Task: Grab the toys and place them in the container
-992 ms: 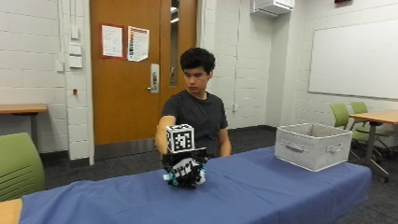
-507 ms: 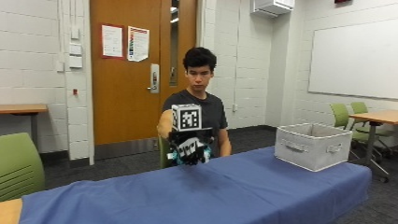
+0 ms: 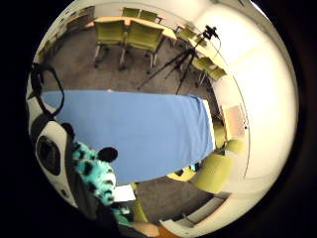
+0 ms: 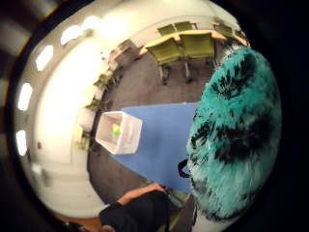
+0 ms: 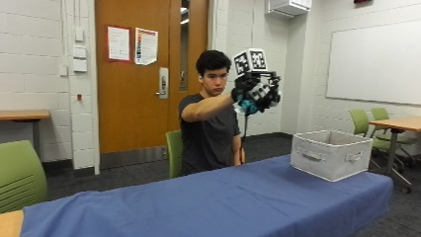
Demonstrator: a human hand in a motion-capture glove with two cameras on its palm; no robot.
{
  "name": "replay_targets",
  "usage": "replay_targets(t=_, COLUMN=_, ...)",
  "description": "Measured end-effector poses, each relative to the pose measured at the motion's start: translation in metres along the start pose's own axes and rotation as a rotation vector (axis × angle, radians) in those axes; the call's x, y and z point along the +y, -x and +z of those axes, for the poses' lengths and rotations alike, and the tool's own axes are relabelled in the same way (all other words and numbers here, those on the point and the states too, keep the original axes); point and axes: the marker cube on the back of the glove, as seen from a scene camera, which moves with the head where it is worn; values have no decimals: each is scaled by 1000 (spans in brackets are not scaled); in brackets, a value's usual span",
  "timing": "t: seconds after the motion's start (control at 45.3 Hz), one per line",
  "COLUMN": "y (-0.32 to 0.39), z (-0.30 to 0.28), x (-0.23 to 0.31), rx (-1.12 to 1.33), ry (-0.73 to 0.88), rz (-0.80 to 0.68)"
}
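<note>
toy: teal-and-black plush [image 5: 248, 105], we see it up in the air in the right hand [image 5: 256, 91], well above the table [image 5: 197, 202]
bin: white container [image 5: 332, 154] at the table's far end, something yellow-green already inside [image 4: 116, 130]
progress: we'd say pickup done, carry underway; drop into bin not yet made
left to do: bring toy over bin, let go; no other toys seen on the cloth
hand: fingers curled round the plush, clamped on it
other hand: cannot tell, hidden
</note>
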Motion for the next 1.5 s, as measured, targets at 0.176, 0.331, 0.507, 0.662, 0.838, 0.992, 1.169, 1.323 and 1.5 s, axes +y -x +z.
replay_targets(t=0.176, y=140, z=-14, x=-28, rx=-48, ry=-29, rz=-177)
replay_targets(t=0.331, y=262, z=-13, x=-34, rx=-90, ry=-25, rz=-411)
replay_targets(t=0.507, y=378, z=-9, x=-32, rx=-155, ry=10, rz=-436)
replay_targets(t=0.662, y=381, z=27, x=-56, rx=-120, ry=19, rz=-579)
replay_targets(t=0.838, y=390, z=58, x=-65, rx=-198, ry=92, rz=-580)
replay_targets(t=0.992, y=365, z=89, x=-70, rx=0, ry=213, rz=-547)
replay_targets(t=1.169, y=383, z=83, x=-43, rx=-86, ry=200, rz=-535)
replay_targets(t=1.323, y=356, z=78, x=-22, rx=68, ry=128, rz=-477)
replay_targets(t=1.5, y=270, z=72, x=-7, rx=121, ry=48, rz=-322)
